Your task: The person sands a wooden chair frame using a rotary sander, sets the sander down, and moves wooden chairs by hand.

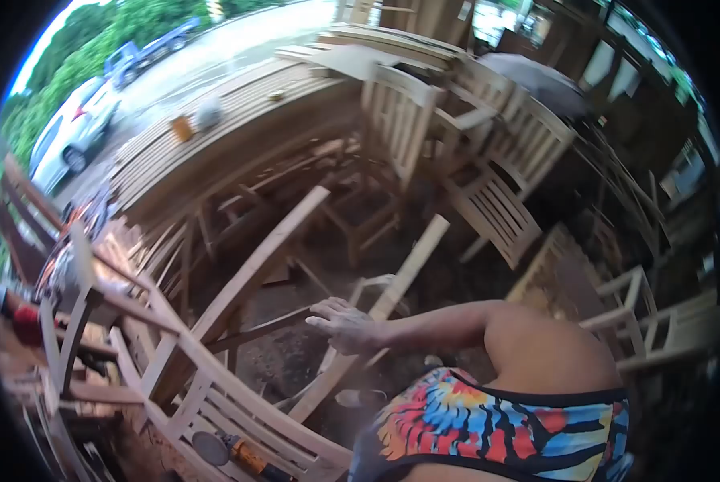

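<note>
My right hand (344,325) reaches out with its fingers extended and a little apart, and I see nothing held in it. It is over a wooden frame, close to a thin rail (263,328) and a long pale wooden bar (412,269). I cannot tell whether it touches either. Below and to the left is an unpainted slatted wooden chair (255,402), tilted over. An angle grinder (251,458) with a round disc and orange-yellow body is at its slats, partly cut off by the view's edge. My left hand is out of view.
Stacked planks (239,120) run along the back, with an orange container (181,128) on top. Several slatted chairs (496,209) stand behind, and another wooden frame (629,309) is at right. A red object (27,325) is far left; parked vehicles (75,128) are beyond.
</note>
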The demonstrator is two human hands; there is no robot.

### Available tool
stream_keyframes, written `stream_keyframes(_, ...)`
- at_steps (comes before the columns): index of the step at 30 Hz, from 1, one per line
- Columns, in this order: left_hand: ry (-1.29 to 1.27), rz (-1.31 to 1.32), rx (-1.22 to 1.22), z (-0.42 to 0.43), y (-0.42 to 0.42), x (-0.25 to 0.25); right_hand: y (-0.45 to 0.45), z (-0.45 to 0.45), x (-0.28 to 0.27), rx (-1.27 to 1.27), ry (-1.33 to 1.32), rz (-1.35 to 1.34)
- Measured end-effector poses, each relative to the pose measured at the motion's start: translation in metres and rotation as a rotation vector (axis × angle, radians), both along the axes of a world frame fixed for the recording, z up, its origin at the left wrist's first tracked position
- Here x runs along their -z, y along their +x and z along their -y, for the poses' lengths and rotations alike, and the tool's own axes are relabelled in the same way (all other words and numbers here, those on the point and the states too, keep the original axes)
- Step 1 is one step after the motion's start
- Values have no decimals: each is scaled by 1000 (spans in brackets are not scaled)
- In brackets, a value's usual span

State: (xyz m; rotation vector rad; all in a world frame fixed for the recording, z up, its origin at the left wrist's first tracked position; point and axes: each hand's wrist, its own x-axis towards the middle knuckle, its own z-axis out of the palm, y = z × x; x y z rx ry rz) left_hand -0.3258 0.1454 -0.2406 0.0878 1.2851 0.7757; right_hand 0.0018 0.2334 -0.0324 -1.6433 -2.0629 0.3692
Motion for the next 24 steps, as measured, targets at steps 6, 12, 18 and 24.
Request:
stream_keyframes(6,-34,-125,586,19,91,-8,135,244,27,580,-229,-49)
stream_keyframes(12,-6,-247,1120,22,178,-22,211,416,32,1171,-473,-243)
stream_keyframes(18,91,-251,1537,18,228,-19,239,548,13,1701,-350,-329)
stream_keyframes(24,426,-104,1969,-34,256,8,188,636,3,2018,-280,-192)
